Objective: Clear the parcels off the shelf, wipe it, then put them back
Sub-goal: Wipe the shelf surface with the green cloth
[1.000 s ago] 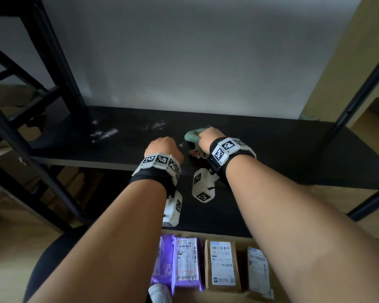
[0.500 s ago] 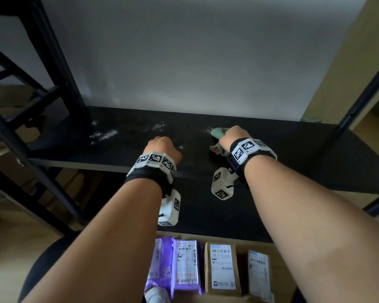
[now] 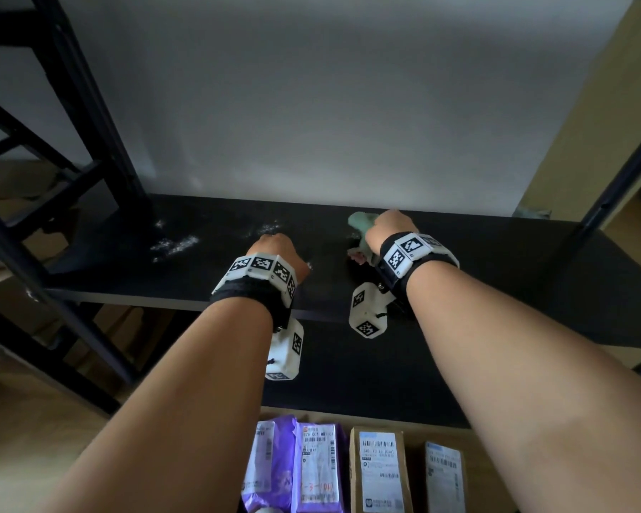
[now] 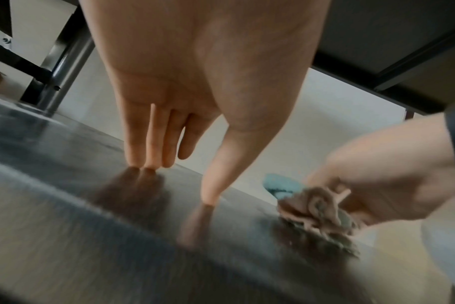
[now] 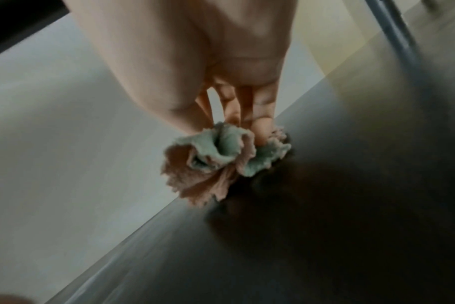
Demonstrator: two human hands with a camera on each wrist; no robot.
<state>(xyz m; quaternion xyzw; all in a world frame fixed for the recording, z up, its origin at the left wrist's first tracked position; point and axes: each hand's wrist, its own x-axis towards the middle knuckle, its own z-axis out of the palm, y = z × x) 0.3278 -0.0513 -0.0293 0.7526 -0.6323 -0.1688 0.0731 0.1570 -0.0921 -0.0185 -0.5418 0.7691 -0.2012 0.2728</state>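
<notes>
The black shelf (image 3: 515,275) holds no parcels. My right hand (image 3: 389,229) grips a bunched green-and-pink cloth (image 3: 361,224) and presses it on the shelf near the back wall. The right wrist view shows the fingers (image 5: 260,107) curled into the cloth (image 5: 216,156). My left hand (image 3: 276,249) stands to the left of it, with straight fingers (image 4: 148,139) and thumb tip touching the shelf surface (image 4: 65,205). White dust patches (image 3: 174,244) lie on the left part of the shelf. Several parcels (image 3: 380,472), purple bags and brown boxes, lie in a row below the shelf.
A black upright post (image 3: 89,105) and cross braces stand at the left, and another post (image 3: 615,187) at the right. A white wall (image 3: 311,124) closes off the back. A lower black shelf (image 3: 367,379) sits under the wiped one.
My right hand has slid the cloth to the right along the shelf, away from the left hand. The left hand has stayed in place.
</notes>
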